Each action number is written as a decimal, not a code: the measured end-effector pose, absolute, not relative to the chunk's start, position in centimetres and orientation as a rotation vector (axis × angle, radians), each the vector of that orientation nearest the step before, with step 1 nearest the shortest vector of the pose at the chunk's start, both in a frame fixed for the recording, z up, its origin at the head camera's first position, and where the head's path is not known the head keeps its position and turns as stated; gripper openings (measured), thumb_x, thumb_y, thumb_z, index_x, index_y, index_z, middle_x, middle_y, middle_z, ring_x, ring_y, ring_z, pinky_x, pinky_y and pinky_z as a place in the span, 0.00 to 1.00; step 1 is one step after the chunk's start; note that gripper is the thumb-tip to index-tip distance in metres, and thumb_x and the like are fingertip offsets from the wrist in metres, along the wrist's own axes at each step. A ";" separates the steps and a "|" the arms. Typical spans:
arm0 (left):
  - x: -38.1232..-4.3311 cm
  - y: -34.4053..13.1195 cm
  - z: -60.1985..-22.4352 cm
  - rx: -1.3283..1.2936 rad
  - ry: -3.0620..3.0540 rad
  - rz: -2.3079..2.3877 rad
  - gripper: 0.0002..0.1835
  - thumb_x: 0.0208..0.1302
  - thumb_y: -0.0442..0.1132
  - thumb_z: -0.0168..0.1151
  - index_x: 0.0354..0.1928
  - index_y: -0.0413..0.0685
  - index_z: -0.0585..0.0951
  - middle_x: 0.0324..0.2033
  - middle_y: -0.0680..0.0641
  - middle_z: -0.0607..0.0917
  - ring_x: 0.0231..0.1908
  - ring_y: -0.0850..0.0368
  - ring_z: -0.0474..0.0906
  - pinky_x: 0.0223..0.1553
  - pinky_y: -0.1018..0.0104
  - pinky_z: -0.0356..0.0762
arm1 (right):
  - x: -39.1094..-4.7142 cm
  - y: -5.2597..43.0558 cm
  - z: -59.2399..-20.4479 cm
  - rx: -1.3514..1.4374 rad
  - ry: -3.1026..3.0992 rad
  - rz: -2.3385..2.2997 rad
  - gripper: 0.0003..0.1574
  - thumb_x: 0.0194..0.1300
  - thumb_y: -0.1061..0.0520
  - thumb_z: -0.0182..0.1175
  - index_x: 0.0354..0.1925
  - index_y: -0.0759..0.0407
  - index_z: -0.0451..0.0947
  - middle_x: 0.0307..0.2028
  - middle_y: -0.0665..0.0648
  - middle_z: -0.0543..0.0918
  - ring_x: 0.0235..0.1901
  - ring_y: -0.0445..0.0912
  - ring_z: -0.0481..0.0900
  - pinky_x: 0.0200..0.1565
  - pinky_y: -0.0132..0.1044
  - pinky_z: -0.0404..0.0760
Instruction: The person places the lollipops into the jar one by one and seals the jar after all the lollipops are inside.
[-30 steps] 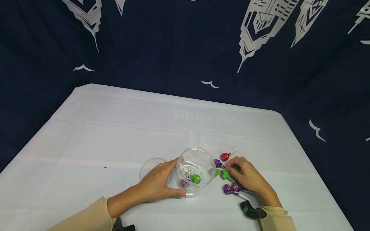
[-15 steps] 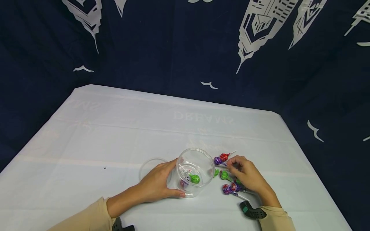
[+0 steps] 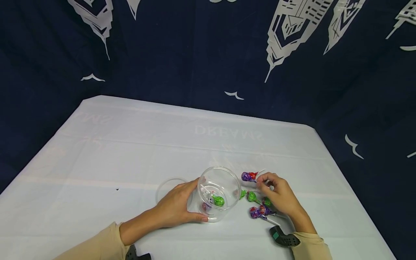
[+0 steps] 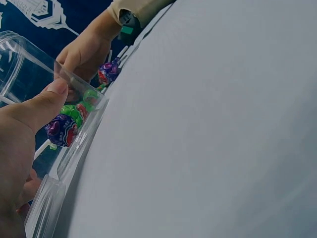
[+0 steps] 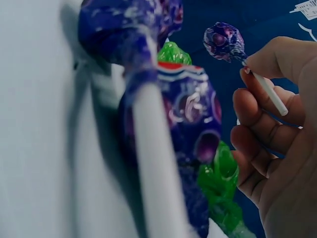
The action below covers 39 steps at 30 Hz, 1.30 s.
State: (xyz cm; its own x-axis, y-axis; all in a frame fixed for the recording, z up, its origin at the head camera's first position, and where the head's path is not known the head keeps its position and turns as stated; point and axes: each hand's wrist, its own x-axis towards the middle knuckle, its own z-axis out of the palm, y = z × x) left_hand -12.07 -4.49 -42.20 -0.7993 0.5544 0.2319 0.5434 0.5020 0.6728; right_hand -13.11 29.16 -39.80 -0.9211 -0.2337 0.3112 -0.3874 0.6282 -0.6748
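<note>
My left hand (image 3: 177,204) grips a clear plastic jar (image 3: 221,177) from its left side, thumb at the near side; its open mouth faces up toward the head camera. Inside lie a green lollipop (image 3: 219,201) and a purple lollipop (image 4: 62,130). To the right of the jar, my right hand (image 3: 279,195) pinches a purple-wrapped lollipop (image 5: 224,41) between thumb and index finger, at the top of its white stick. In the head view its head overlaps a red lollipop (image 3: 253,175). The other right fingers are curled loosely below the stick.
Green lollipops (image 3: 251,196) and purple-and-red lollipops (image 3: 255,212) lie between the jar and my right wrist. A clear round lid (image 3: 159,189) rests on the white tablecloth (image 3: 130,162) behind my left hand. A dark blue cloth (image 3: 195,54) hangs beyond the table.
The pinched purple lollipop has moved away from me, up to the red one, and my right hand has shifted slightly right. My left hand and the jar stay in place.
</note>
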 end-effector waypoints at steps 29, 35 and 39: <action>-12.0 -4.5 -42.4 0.990 2.726 1.206 0.58 0.44 0.63 0.77 0.74 0.44 0.62 0.66 0.46 0.74 0.64 0.45 0.70 0.65 0.47 0.66 | -12.1 27.5 -37.7 0.581 -2.303 1.451 0.08 0.67 0.75 0.55 0.35 0.66 0.78 0.35 0.60 0.80 0.41 0.41 0.77 0.48 0.25 0.76; -12.0 -4.5 -42.3 0.985 2.726 1.210 0.57 0.44 0.63 0.78 0.73 0.45 0.63 0.66 0.47 0.74 0.63 0.44 0.70 0.65 0.47 0.66 | -12.0 27.2 -37.3 0.581 -2.246 1.516 0.10 0.66 0.77 0.54 0.34 0.67 0.77 0.34 0.56 0.80 0.40 0.41 0.76 0.44 0.26 0.77; -12.0 -4.5 -42.3 0.982 2.724 1.207 0.57 0.44 0.62 0.78 0.74 0.45 0.63 0.66 0.47 0.74 0.63 0.45 0.70 0.65 0.47 0.66 | -12.0 27.1 -37.0 0.606 -2.183 1.580 0.14 0.65 0.80 0.52 0.34 0.66 0.78 0.34 0.53 0.79 0.38 0.41 0.75 0.41 0.26 0.76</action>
